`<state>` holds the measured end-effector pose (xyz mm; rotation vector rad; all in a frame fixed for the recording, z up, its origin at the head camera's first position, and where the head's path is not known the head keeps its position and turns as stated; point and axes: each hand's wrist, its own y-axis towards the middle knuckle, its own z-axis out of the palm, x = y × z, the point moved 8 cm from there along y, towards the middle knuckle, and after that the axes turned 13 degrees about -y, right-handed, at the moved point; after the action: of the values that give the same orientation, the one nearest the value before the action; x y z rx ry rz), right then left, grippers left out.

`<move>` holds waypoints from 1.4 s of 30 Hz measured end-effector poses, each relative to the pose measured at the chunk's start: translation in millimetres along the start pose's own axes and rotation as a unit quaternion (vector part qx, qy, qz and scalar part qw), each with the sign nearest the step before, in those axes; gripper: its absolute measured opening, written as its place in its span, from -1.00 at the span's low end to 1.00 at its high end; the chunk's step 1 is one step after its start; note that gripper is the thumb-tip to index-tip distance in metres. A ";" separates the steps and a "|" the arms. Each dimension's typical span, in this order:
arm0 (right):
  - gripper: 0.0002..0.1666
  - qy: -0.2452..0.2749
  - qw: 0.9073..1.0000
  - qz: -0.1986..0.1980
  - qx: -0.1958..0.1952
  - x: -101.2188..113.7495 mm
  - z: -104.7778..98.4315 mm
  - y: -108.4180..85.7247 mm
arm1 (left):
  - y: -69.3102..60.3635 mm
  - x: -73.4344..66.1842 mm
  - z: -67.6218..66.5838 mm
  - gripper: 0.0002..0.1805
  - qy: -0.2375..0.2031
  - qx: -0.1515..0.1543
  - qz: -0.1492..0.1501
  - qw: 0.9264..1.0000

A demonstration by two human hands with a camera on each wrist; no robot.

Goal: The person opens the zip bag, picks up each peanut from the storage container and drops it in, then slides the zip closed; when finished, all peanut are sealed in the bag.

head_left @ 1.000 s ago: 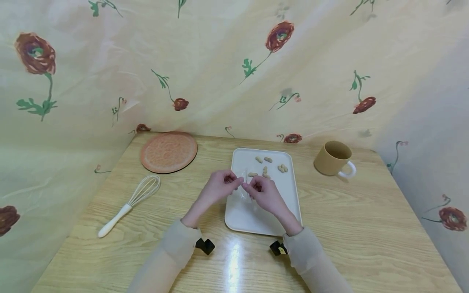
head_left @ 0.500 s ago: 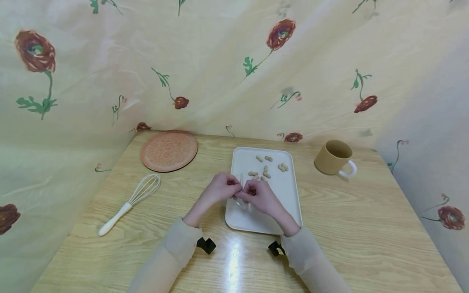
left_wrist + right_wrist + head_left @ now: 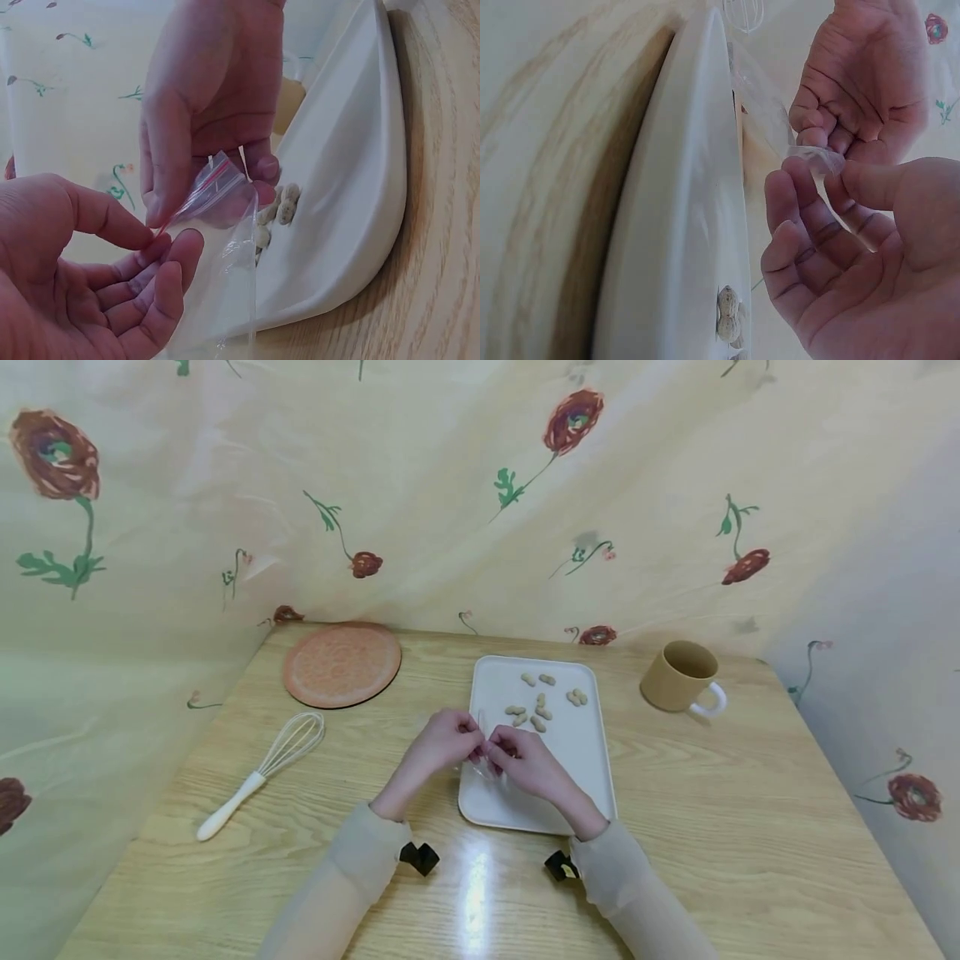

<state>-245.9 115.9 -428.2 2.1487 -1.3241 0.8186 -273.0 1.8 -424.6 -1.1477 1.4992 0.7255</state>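
Note:
Above the left side of the white tray (image 3: 536, 810), the two hands meet at a clear zip bag (image 3: 238, 247) with a red line along its top. The left hand (image 3: 441, 745) pinches the bag's zip edge between thumb and fingers. Close beside it, the right hand (image 3: 534, 765) pinches the same edge near its corner. In the right wrist view a piece of the clear plastic (image 3: 821, 159) shows between the fingertips. Several peanuts (image 3: 538, 723) lie on the tray beyond the hands. Whether the bag holds anything cannot be told.
A white whisk (image 3: 251, 783) lies at the left of the wooden table, with a round orange mat (image 3: 342, 665) behind it. At the back right stands a tan mug (image 3: 675, 678) with a white handle. Flowered cloth (image 3: 450, 485) hangs behind.
The hands have shifted slightly left and toward the person with the bag, and more peanuts show on the tray. The whole head view has moved a little.

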 end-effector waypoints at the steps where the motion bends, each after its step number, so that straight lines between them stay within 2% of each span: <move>1: -0.76 -0.002 1.000 0.005 0.001 -0.6 0.1 -0.3 | -0.5 -0.2 0.3 -0.83 0.005 0.000 0.000 1.000; 7: -0.78 -0.014 1.000 -0.003 0.003 1.3 -0.2 -1.0 | -2.5 -0.8 3.5 -0.83 0.021 0.003 -0.004 1.000; 12: -0.81 -0.023 1.000 0.003 -0.005 2.2 -2.1 -1.4 | -3.6 0.7 10.1 -0.74 0.032 0.036 -0.005 0.999; 17: -0.78 -0.027 0.999 0.021 -0.009 1.7 -2.4 -0.5 | -3.6 -0.2 13.9 -0.71 0.021 0.060 0.008 0.998; 24: -0.70 -0.017 0.998 0.020 -0.050 1.9 -7.0 1.0 | -2.8 -3.9 13.3 -0.74 0.042 0.072 0.030 0.996; 29: -0.69 0.007 0.997 0.039 -0.064 1.4 -10.9 0.1 | -1.0 -6.3 13.8 -0.74 0.018 0.089 0.038 0.995; 34: -0.72 0.017 0.996 0.058 -0.065 -3.0 -16.4 -2.1 | -3.6 -5.4 0.6 -0.72 0.003 0.073 0.023 0.997; 38: -0.74 0.007 0.995 0.079 -0.061 -8.4 -21.2 -3.6 | -7.4 -6.5 -12.4 -0.75 0.021 0.052 0.019 0.998; 42: -0.75 -0.002 0.993 0.101 -0.057 -14.1 -23.8 -3.8 | -9.0 -6.4 -17.2 -0.76 0.043 0.050 0.006 0.998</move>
<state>-253.0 142.1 -421.7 1.9524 -1.5702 0.7966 -271.3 -14.9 -412.9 -1.1077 1.5972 0.6092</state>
